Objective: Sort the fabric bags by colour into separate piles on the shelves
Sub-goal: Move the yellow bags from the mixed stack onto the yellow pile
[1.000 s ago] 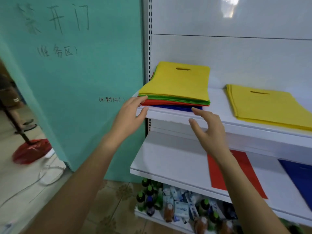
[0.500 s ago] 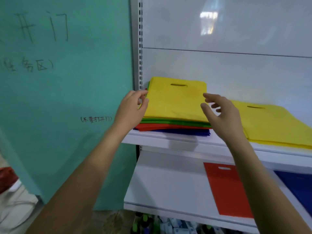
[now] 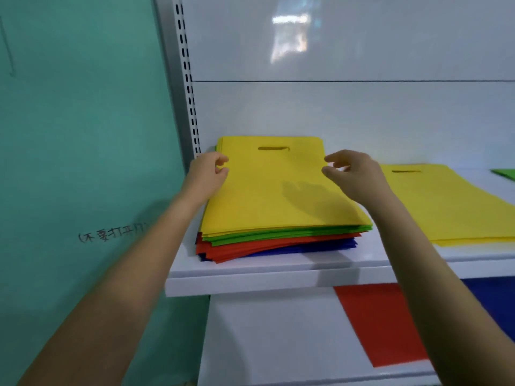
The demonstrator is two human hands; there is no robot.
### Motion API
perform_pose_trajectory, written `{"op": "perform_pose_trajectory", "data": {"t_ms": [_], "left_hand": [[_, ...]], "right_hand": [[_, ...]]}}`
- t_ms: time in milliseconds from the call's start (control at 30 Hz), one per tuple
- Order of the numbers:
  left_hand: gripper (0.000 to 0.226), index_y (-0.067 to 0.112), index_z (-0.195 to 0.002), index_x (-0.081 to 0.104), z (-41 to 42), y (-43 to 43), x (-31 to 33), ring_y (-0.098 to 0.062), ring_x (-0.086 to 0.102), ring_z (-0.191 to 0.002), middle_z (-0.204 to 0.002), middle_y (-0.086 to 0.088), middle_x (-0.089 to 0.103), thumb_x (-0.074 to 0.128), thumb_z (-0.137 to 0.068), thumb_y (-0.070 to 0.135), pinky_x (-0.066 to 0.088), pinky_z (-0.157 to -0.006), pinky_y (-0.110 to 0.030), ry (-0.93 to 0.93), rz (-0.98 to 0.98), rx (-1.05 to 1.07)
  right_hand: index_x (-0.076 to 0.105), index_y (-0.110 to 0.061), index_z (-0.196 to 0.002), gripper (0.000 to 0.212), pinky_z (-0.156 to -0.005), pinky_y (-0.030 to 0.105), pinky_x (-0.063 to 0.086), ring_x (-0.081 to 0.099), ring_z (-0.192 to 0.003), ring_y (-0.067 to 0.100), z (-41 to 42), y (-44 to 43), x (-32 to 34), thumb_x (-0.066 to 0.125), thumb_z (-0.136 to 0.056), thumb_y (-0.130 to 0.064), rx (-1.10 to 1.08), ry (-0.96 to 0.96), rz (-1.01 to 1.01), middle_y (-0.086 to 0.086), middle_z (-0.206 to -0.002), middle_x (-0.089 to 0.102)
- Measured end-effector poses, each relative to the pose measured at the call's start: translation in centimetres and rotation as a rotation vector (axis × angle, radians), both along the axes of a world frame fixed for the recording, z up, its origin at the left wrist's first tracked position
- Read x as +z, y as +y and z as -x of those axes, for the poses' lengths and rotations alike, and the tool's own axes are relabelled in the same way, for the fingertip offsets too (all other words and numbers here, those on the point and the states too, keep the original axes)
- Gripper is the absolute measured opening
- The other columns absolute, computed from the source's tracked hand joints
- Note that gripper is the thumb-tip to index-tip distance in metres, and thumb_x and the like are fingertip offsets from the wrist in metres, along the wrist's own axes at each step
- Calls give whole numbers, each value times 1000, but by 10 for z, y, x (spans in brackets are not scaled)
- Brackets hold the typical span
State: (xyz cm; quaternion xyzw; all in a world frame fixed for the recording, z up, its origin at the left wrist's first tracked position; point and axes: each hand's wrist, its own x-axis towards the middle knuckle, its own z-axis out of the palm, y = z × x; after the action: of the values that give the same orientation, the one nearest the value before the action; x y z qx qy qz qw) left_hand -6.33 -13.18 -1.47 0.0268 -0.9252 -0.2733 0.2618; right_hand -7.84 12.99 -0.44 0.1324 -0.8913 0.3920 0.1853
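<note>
Bags (image 3: 250, 247) lie mostly hidden under a yellow bag (image 3: 278, 196); left hand (image 3: 206, 174) fingers pinch its edge, right hand (image 3: 354, 176) fingers hover loosely curled.

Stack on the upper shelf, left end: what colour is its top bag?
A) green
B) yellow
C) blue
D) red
B: the top bag of the stack is yellow. Green, red and blue show only as edges beneath it.
</note>
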Motion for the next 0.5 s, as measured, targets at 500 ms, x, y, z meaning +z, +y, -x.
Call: {"op": "perform_pose_trajectory", "data": {"t_ms": [500], "left_hand": [[48,5,-129,47,51,-3,-31,-33,45,-120,-128,-15,53,58,-89,28,37,-99,-39,-58,-26,85]], "right_hand": [[54,-14,-125,43,-84,33,39,49,-116,28,18,-12,-53,60,-87,-34,-282,-81,-6,11,-122,57]]}}
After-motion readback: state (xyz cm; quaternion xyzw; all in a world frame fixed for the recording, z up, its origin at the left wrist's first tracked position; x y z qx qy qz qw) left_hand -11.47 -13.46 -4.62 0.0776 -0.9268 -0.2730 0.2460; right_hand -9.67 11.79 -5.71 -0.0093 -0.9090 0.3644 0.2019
